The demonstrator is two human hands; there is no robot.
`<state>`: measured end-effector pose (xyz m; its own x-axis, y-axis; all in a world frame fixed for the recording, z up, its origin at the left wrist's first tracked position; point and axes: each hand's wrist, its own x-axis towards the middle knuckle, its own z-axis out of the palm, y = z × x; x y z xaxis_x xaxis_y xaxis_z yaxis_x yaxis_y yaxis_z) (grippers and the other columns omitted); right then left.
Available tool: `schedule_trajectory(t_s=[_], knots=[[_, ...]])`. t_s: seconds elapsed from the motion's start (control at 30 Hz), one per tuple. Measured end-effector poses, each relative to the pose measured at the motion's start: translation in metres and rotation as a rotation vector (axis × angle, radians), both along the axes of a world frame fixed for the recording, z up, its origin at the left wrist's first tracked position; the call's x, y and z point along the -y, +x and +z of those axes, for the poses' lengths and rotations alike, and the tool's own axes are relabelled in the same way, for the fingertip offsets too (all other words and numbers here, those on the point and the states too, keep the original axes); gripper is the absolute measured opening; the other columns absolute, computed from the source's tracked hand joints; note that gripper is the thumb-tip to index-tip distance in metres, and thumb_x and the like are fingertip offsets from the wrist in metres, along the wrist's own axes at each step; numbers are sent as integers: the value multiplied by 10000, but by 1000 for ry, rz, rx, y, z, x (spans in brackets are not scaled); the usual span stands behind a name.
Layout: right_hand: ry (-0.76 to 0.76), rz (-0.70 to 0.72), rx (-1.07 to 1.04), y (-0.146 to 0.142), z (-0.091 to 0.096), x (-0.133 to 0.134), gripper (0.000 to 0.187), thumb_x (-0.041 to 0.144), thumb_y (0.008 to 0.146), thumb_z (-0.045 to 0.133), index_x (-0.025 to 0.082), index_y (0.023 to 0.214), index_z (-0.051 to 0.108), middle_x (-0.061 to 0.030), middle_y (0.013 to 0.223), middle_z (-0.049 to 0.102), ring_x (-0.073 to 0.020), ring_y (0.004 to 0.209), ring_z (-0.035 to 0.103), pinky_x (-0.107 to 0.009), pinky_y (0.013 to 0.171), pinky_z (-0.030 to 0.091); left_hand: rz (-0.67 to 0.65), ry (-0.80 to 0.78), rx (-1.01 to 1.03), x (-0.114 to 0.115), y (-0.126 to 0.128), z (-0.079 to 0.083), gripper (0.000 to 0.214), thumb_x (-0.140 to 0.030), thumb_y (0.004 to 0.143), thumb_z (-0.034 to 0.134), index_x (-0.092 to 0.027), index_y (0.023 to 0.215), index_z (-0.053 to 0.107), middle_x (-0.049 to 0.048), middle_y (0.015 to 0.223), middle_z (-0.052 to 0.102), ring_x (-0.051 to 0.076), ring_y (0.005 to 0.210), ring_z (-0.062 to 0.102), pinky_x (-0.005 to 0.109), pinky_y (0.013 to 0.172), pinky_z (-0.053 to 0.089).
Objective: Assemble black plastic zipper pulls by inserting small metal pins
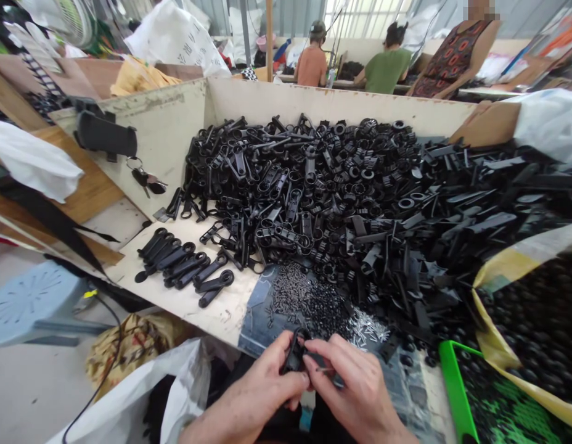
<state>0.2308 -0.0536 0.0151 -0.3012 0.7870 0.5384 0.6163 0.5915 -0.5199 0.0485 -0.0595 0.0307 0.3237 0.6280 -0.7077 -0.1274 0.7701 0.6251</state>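
- We hold a black plastic piece (pixel 295 356) between both hands at 6 o'clock, low over the near edge of the worktop (pixel 221 311).
- Our left hand (pixel 258 394) has its grip clamped on the piece, thumb and fingers wrapped round its left side.
- Our right hand (pixel 360 394) meets it from 3 o'clock, thumb and forefinger pinched together on the piece's right end; whether a pin sits between those fingertips we cannot tell.
- Just beyond the hands, at 12 o'clock, lies a small pile of dark pins (pixel 309 302), with a scatter of silver pins (pixel 367 327) touching it at 1 o'clock.
- A great heap of black plastic parts (pixel 341 203) fills the worktop from 12 to 3 o'clock, banked against the back wall.
- At 10 o'clock, clear of the heap, a row of black finished pieces (pixel 184 265) lies side by side on bare board.
- A bunch of keys (pixel 147 180) hangs on the left wall at 10 o'clock, below a black pouch (pixel 105 135).
- At 3 o'clock a yellow bag (pixel 498 345) gapes with dark round parts, a green crate (pixel 452 388) just beside it at 4 o'clock.
- At 9 o'clock a blue stool (pixel 31 302) stands on the floor; a white bag (pixel 129 401) slumps at 7 o'clock.
- Three people (pixel 385 65) sit or stand at a far bench at 12 o'clock, backs to us.
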Motion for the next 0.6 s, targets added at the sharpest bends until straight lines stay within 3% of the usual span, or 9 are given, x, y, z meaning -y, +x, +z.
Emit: schedule_trajectory(t_s=[0.1,0.2,0.27,0.43,0.6], knots=[[19,9,33,1,3,-1,104,181,1015,575,172,1042,675,-17,741,682,-140,559,642,-247,532,487,0,72,-56,-3,1,1,848,-255,729,743,-141,1499,406,142,1394,595,185,933,614,283,771,470],[40,4,75,1,3,0,115,174,1023,561,161,1051,672,-27,752,686,-147,579,646,-258,548,479,55,47,-75,-5,0,4,798,-159,673,732,-161,1433,491,124,1491,550,246,1318,508,298,1027,415],[60,-4,110,2,2,0,128,181,1030,552,158,1054,675,-29,750,685,-151,586,647,-264,557,475,73,21,-48,-4,-1,6,786,-142,660,721,-171,1417,513,121,1511,540,261,1392,457,328,1116,354],[72,-3,161,3,2,-1,192,210,1058,508,163,1003,686,-12,703,654,-141,553,625,-262,539,454,79,58,33,-2,-2,8,649,-220,734,689,-213,1370,563,88,1306,680,251,1246,576,359,1098,368],[50,0,175,3,7,-1,290,214,1090,443,173,967,702,-13,699,660,-136,561,641,-249,539,462,21,201,46,-7,4,13,338,-167,756,583,-230,1085,629,19,970,688,196,946,618,316,906,442]])
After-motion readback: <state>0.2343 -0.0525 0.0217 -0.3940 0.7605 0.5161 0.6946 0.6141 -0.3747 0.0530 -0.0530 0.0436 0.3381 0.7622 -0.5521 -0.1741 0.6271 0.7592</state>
